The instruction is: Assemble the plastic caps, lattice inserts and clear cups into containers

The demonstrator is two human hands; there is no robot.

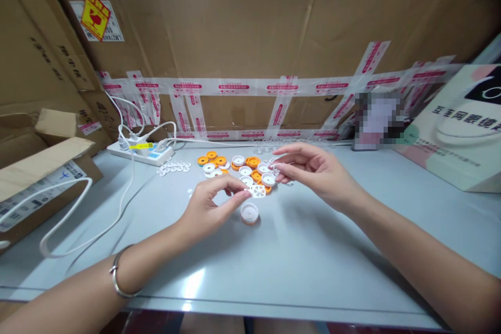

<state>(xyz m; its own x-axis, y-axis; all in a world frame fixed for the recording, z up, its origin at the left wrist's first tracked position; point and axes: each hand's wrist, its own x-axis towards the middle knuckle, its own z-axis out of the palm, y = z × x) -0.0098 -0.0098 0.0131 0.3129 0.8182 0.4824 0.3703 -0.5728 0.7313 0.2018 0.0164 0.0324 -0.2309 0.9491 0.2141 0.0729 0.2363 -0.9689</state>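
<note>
My left hand (217, 201) pinches a small white spoked disc (258, 191) at its edge, between thumb and index finger. Just below it, a round white cap (249, 212) with an orange underside rests on the table. My right hand (313, 169) hovers over the right side of a cluster of parts, its thumb and index finger bent towards each other around something small and whitish that I cannot make out. Orange rings (212, 155) and white round cups (238, 160) make up the cluster, some stacked or overlapping. My fingers partly hide the near parts.
Small clear white pieces (173, 168) lie left of the cluster, beside a power strip (140, 153). Its white cable (131, 188) loops across the table's left side. An open carton (43, 177), a blurred-out phone-like object (373, 122) and a printed box (457, 130) stand around. Behind is a large taped carton (242, 21).
</note>
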